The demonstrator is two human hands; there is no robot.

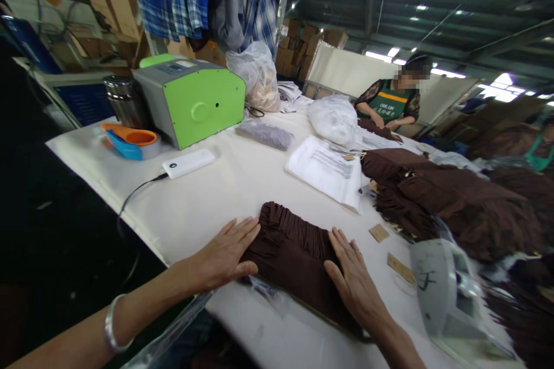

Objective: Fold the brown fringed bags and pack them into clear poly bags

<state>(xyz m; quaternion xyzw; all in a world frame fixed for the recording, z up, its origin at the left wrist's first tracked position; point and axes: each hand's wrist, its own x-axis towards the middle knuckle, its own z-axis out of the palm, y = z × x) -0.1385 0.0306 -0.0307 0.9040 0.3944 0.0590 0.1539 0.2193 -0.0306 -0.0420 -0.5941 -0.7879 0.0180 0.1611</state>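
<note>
A folded dark brown garment [298, 259] with a gathered elastic edge lies on the white table [242, 179] in front of me. My left hand [227, 253] rests flat against its left edge, fingers stretched out and thumb apart. On the opposite side, my right hand [352, 274] lies along the right edge, also with straight fingers and a spread thumb. Neither hand is wrapped around anything. Some clear plastic [266, 294] shows under the near left part of the garment.
A green and grey machine [203, 104], a power bank [189, 163] and an orange tape holder [130, 134] stand back left. White bags [324, 167] lie beyond the garment. Brown garments [450, 196], tags [400, 268] and a grey dispenser [445, 294] are right. A co-worker [389, 101] handles brown cloth.
</note>
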